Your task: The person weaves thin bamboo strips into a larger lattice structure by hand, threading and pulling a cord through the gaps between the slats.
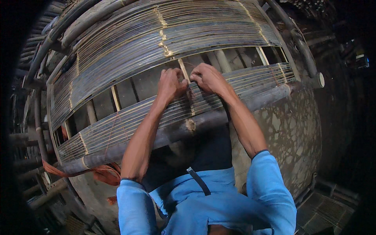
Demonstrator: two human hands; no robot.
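My left hand (pixel 171 85) and my right hand (pixel 209 79) face each other across a pale wooden crosspiece (pixel 183 69) in the gap of a slatted panel of thin split strips (pixel 243 83). The fingers of both hands are closed in a pinch on thin reddish string, whose loose strands (pixel 190 94) hang just below them over the strips. The fingertips partly hide the string and the spot where it meets the crosspiece. More red string (pixel 113 127) dangles from the panel to the left of my left forearm.
A thick dark bamboo pole (pixel 172 135) runs along the panel's near edge. Another wide band of strips (pixel 117 55) lies beyond the gap. Orange-red cloth (pixel 106 174) hangs at the lower left. A stone-patterned wall (pixel 290 133) stands at the right, and a bamboo pole end (pixel 320 80) juts out there.
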